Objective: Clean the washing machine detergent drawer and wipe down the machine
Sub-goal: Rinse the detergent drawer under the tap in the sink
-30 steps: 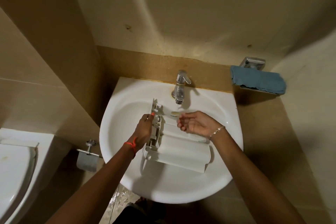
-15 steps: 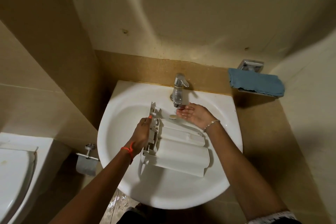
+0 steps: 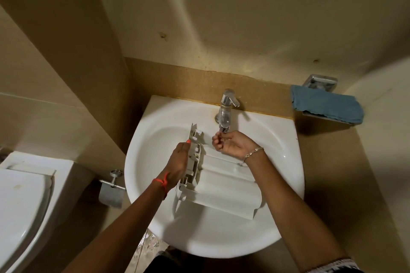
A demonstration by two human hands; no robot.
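Note:
A white plastic detergent drawer (image 3: 224, 186) lies across the bowl of the white sink (image 3: 155, 144). My left hand (image 3: 178, 159) grips the drawer's left side wall, thumb on top. My right hand (image 3: 230, 143) is cupped palm up right under the spout of the chrome tap (image 3: 226, 111), fingers loosely curled, holding nothing that I can see. It hovers over the drawer's far end. The washing machine is out of view.
A blue cloth (image 3: 326, 103) lies on a metal holder on the wall at the right. A toilet (image 3: 20, 210) stands at the left, with a paper holder (image 3: 111, 190) between it and the sink. Beige counter surrounds the sink on the right.
My right hand has moved from above the drawer's middle up to just under the tap spout. My left hand keeps its grip on the drawer, which stays put.

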